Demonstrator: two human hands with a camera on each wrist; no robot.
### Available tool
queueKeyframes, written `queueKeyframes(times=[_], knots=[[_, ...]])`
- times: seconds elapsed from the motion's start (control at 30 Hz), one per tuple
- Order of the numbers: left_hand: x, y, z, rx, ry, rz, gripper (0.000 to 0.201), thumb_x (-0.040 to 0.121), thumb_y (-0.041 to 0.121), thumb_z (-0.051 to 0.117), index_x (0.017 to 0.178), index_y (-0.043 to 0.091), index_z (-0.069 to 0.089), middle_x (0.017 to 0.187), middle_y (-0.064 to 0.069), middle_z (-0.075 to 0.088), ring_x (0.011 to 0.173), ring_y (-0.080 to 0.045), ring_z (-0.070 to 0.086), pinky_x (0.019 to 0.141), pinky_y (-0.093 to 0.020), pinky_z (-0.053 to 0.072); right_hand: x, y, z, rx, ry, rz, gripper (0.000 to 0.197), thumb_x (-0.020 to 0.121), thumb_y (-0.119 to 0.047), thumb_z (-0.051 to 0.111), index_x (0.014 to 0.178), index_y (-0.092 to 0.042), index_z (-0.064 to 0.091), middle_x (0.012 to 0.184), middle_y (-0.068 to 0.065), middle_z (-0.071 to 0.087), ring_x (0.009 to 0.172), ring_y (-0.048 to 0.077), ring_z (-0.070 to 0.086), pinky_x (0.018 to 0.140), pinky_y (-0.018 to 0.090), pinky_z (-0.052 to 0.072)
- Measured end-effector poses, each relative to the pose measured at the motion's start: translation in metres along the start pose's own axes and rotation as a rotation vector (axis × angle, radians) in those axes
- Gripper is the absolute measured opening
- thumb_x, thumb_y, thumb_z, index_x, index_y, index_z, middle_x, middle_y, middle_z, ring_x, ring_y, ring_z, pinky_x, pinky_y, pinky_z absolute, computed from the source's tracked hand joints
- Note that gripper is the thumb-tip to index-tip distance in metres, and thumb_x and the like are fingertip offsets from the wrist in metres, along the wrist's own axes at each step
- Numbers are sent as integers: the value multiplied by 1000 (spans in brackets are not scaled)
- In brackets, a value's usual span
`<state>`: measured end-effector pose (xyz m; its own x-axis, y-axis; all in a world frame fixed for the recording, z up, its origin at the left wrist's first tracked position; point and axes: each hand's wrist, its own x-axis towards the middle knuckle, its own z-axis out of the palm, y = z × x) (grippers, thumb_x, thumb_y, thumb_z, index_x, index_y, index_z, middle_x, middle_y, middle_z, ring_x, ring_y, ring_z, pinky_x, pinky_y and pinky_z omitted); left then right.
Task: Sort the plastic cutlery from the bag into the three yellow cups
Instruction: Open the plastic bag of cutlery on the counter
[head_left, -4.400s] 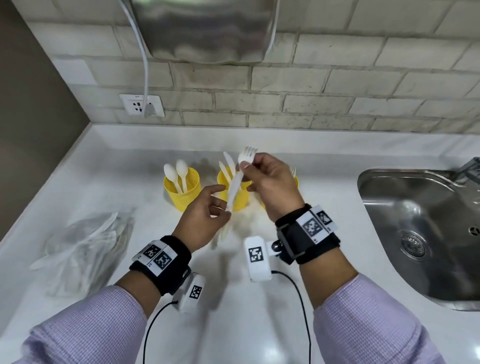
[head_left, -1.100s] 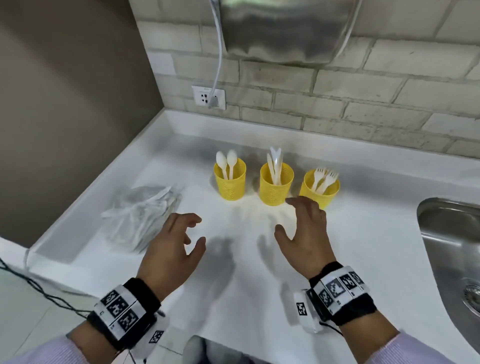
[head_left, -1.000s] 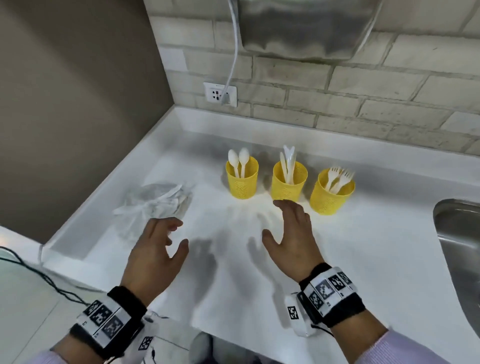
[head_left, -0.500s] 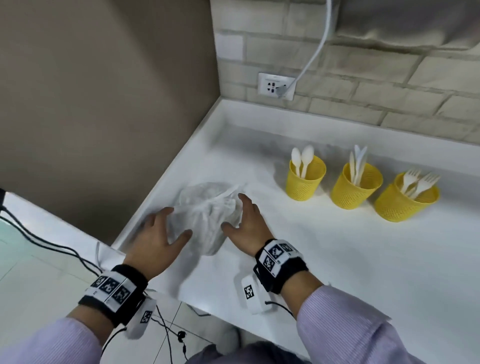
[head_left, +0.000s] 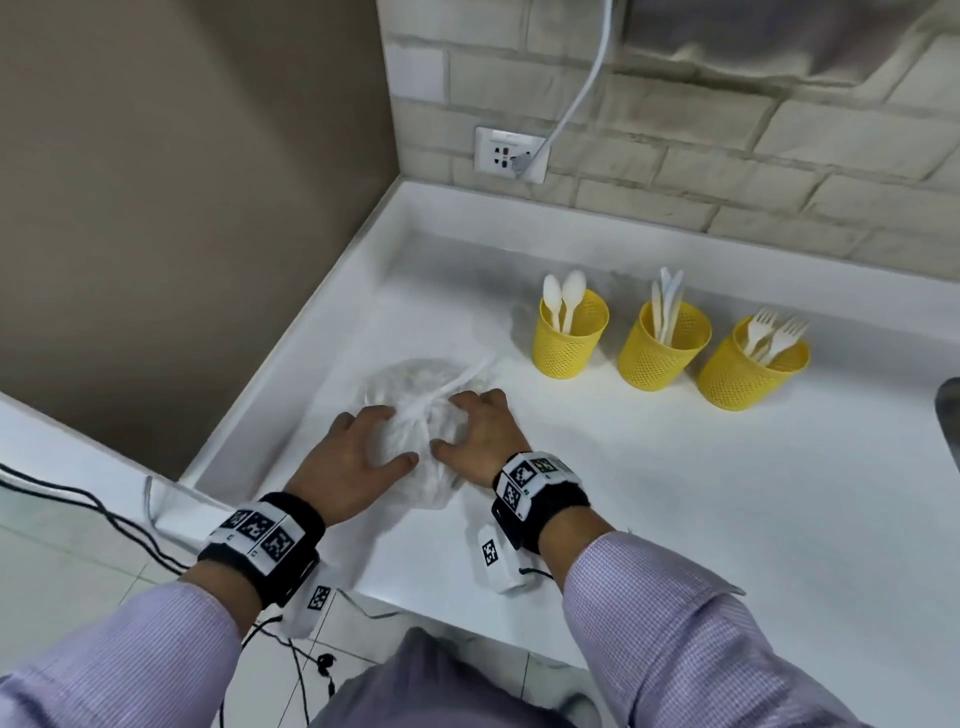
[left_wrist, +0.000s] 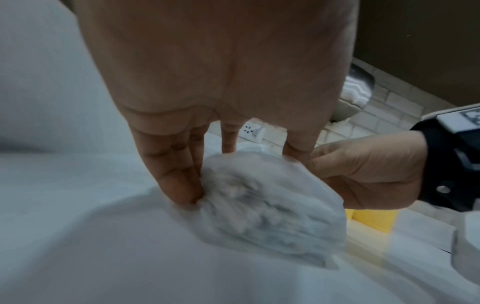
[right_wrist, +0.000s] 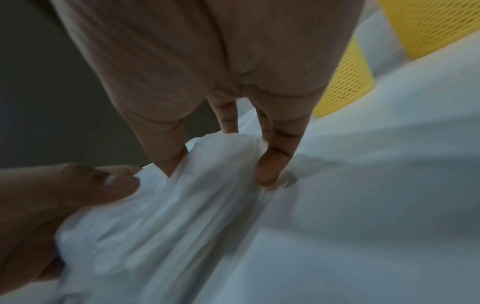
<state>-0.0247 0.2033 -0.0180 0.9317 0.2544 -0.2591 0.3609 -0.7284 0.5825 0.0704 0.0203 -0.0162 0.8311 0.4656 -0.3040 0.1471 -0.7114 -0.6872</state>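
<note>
Now the bag (head_left: 415, 415) is clasped between both hands, left hand (head_left: 353, 457) and right hand (head_left: 480, 436) fingers curled round it, cups (head_left: 570, 332) well right.

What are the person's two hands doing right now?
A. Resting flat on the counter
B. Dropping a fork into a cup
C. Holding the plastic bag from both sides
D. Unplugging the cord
C: the left hand and right hand both grip the plastic bag on the counter.

Bare desk (head_left: 597, 467) lies open to my right; three yellow cups (head_left: 660, 348) stand beyond, the brown wall (head_left: 182, 208) hems my left.
</note>
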Motion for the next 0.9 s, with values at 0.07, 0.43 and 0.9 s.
queueKeyframes(times=[0.07, 0.43, 0.9], knots=[[-5, 13, 12, 4, -35, 20, 69, 88, 58, 69, 146, 36, 38, 120, 0, 48, 85, -11, 62, 85, -32, 47, -12, 17, -10, -10, 3, 12, 75, 84, -33, 78, 148, -19, 44, 142, 9, 33, 123, 25, 53, 105, 25, 40], [-25, 110, 98, 21, -94, 98, 75, 87, 61, 67, 150, 37, 36, 121, 2, 46, 89, -20, 58, 91, -32, 46, -79, 118, -81, -30, 19, 91, 82, 79, -33, 83, 148, -20, 42, 140, 8, 32, 122, 25, 54, 100, 22, 39], [-33, 195, 175, 34, -159, 195, 83, 87, 63, 67, 157, 33, 32, 131, -4, 46, 116, -26, 59, 100, -32, 45, -119, 206, -157, -79, 72, 187, 72, 79, -32, 84, 143, -21, 51, 135, 11, 40, 117, 27, 56, 96, 22, 38]])
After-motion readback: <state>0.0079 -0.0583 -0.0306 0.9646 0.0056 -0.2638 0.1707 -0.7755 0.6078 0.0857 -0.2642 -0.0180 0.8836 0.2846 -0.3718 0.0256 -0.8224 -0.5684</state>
